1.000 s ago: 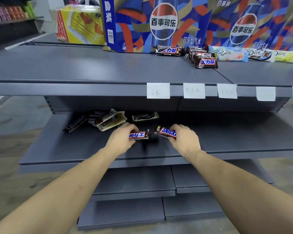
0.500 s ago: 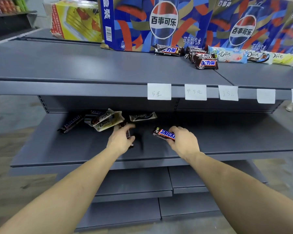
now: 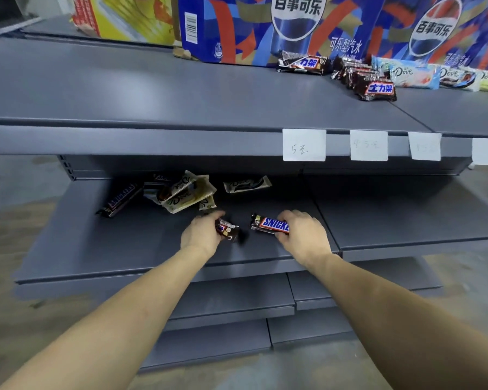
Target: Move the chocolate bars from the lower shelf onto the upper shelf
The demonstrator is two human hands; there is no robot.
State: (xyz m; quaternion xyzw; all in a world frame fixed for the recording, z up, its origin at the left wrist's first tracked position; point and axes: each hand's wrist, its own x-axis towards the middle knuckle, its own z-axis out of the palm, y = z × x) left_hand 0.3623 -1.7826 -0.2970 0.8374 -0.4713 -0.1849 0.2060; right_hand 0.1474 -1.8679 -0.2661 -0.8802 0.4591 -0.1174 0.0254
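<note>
Both arms reach over lower shelf (image 3: 406,220). Left hand (image 3: 200,235) grips small Snickers bar (image 3: 227,230); right hand (image 3: 304,235) pinches Snickers bar (image 3: 269,225). One loose Snickers (image 3: 121,199), Dove pile (image 3: 186,192) behind.

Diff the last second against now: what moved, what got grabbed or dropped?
The left hand turned its small Snickers bar from flat and sideways to end-on in its grip, shifting slightly left. Nothing was let go. The right hand still holds the long Snickers bar in the same spot on the lower shelf. The bars on the upper shelf and the Dove pile are unchanged.
</note>
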